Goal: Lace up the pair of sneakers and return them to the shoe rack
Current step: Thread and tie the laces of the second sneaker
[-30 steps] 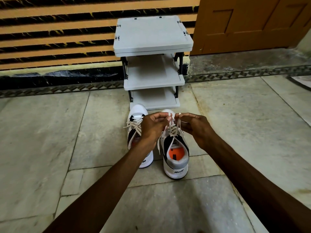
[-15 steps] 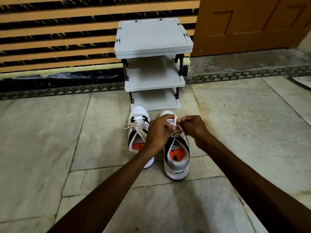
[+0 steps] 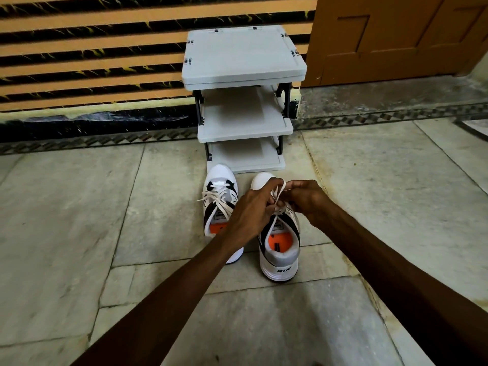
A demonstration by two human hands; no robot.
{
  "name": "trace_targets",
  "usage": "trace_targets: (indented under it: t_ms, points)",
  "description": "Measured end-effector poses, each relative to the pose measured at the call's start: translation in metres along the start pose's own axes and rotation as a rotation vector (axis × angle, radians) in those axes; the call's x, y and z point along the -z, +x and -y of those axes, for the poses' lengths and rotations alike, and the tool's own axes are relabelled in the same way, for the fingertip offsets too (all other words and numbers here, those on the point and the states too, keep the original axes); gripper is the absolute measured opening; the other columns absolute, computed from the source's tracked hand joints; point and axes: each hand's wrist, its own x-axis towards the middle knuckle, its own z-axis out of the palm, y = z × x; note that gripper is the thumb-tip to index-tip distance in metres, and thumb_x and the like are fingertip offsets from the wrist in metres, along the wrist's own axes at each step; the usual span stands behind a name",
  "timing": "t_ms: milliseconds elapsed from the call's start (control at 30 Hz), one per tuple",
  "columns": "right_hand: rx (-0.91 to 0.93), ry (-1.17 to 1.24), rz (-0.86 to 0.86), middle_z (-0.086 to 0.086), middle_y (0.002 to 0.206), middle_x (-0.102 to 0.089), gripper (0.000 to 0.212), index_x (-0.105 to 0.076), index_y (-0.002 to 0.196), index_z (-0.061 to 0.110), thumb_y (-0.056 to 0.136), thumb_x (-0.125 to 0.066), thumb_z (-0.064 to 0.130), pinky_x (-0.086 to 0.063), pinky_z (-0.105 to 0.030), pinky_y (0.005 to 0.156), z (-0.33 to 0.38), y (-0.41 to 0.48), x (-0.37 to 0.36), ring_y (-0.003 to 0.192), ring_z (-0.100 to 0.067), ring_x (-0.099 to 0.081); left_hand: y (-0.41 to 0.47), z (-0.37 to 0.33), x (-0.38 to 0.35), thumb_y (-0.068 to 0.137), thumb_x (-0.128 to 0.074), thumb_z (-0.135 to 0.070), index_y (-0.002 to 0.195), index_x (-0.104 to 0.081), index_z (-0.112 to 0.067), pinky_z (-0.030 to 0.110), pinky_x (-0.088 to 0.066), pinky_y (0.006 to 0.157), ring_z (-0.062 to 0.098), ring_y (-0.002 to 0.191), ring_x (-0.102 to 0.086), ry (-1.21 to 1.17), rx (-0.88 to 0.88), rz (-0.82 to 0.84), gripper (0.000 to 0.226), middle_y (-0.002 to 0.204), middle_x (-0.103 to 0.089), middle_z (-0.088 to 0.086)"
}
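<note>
I see both hands pinched shut on the lace (image 3: 279,192) over the right sneaker (image 3: 280,249). My left hand (image 3: 249,212) and right hand (image 3: 307,199) nearly touch.

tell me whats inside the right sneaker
An orange insole with a small dark mark shows through the opening of the right sneaker. Further in, the tongue, the laces and both hands cover the toe end.

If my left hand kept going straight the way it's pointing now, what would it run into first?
The left hand points right, so it would probably meet the right hand first, just across the pinched white shoelace; depth is unclear.
</note>
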Motion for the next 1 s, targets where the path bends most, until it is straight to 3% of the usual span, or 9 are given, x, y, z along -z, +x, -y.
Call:
trace_targets:
  t_ms: [67, 133, 233, 333, 533, 600, 733, 900, 1000]
  points:
    - [-0.036, 0.039, -0.041, -0.014, 0.066, -0.066, 0.011, -0.070, 0.078, 0.007, 0.079, -0.069, -0.004, -0.049, -0.020, 0.048, -0.003, 0.004, 0.000, 0.050, -0.016, -0.063, -0.001, 0.001, 0.001, 0.086, -0.064, -0.012, 0.133, -0.043, -0.031, 0.037, -0.056, 0.078, 0.022, 0.087, -0.067, -0.005, -0.005, 0.005, 0.055, 0.092, -0.073, 0.003]
    - [-0.067, 0.061, -0.040, -0.013, 0.070, -0.067, 0.013, -0.070, 0.086, 0.006, 0.080, -0.068, -0.005, -0.050, -0.023, 0.053, -0.006, 0.006, 0.001, 0.056, -0.018, -0.063, -0.001, 0.002, 0.001, 0.086, -0.063, -0.011, 0.133, -0.043, -0.031, 0.038, -0.056, 0.077, 0.021, 0.084, -0.067, -0.001, -0.020, 0.004, 0.055, 0.090, -0.073, 0.003]
    - [-0.090, 0.117, 0.045, -0.012, 0.076, -0.068, 0.022, -0.067, 0.104, 0.003, 0.085, -0.060, -0.007, -0.051, -0.024, 0.057, -0.007, 0.005, 0.003, 0.061, -0.016, -0.064, 0.001, 0.005, 0.002, 0.087, -0.062, -0.011, 0.135, -0.043, -0.029, 0.037, -0.056, 0.074, 0.021, 0.082, -0.066, 0.032, -0.013, 0.005, 0.055, 0.089, -0.071, 0.003]
    - [-0.074, 0.133, 0.143, -0.011, 0.078, -0.067, 0.019, -0.064, 0.103, 0.008, 0.090, -0.056, -0.003, -0.051, -0.025, 0.063, -0.006, 0.003, 0.006, 0.066, -0.016, -0.064, 0.001, 0.010, 0.002, 0.086, -0.065, -0.012, 0.133, -0.042, -0.033, 0.040, -0.057, 0.073, 0.022, 0.083, -0.066, 0.068, -0.006, 0.004, 0.056, 0.088, -0.071, 0.002]
    - [-0.030, 0.136, 0.189, -0.016, 0.085, -0.069, 0.030, -0.058, 0.114, 0.007, 0.086, -0.068, 0.009, -0.049, -0.043, 0.091, -0.008, 0.000, 0.005, 0.080, -0.028, -0.065, 0.002, 0.016, 0.002, 0.086, -0.065, -0.015, 0.125, -0.041, -0.039, 0.043, -0.057, 0.071, 0.022, 0.084, -0.067, 0.063, -0.008, 0.020, 0.052, 0.088, -0.071, 0.001]
    - [-0.008, 0.101, 0.171, -0.019, 0.085, -0.068, 0.035, -0.056, 0.116, 0.004, 0.085, -0.071, 0.013, -0.053, -0.041, 0.084, -0.006, -0.001, 0.002, 0.077, -0.029, -0.065, 0.002, 0.016, 0.002, 0.086, -0.063, -0.015, 0.125, -0.041, -0.039, 0.042, -0.057, 0.070, 0.024, 0.085, -0.067, 0.077, -0.022, 0.017, 0.051, 0.092, -0.071, 0.004]
    - [0.021, 0.029, 0.118, -0.018, 0.080, -0.067, 0.038, -0.052, 0.118, -0.001, 0.087, -0.069, 0.011, -0.055, -0.027, 0.057, -0.001, -0.004, -0.002, 0.057, -0.019, -0.065, 0.004, 0.014, 0.002, 0.084, -0.064, -0.014, 0.126, -0.040, -0.038, 0.039, -0.057, 0.069, 0.026, 0.084, -0.067, 0.114, -0.034, 0.019, 0.053, 0.095, -0.071, 0.007]
    - [-0.005, 0.026, 0.068, -0.015, 0.078, -0.068, 0.049, -0.050, 0.120, 0.001, 0.079, -0.077, 0.009, -0.054, -0.030, 0.065, 0.001, -0.005, 0.000, 0.056, -0.019, -0.066, 0.005, 0.018, 0.003, 0.084, -0.064, -0.012, 0.123, -0.040, -0.037, 0.033, -0.051, 0.063, 0.023, 0.075, -0.061, 0.083, -0.014, 0.050, 0.052, 0.087, -0.068, 0.004]
    - [-0.025, 0.024, 0.057, -0.011, 0.074, -0.070, 0.050, -0.051, 0.117, 0.003, 0.075, -0.079, 0.003, -0.053, -0.023, 0.055, 0.004, -0.008, 0.003, 0.056, -0.017, -0.068, 0.006, 0.016, 0.002, 0.082, -0.061, -0.005, 0.122, -0.038, -0.035, 0.029, -0.046, 0.058, 0.020, 0.069, -0.057, 0.104, -0.010, 0.058, 0.055, 0.081, -0.065, 0.000]
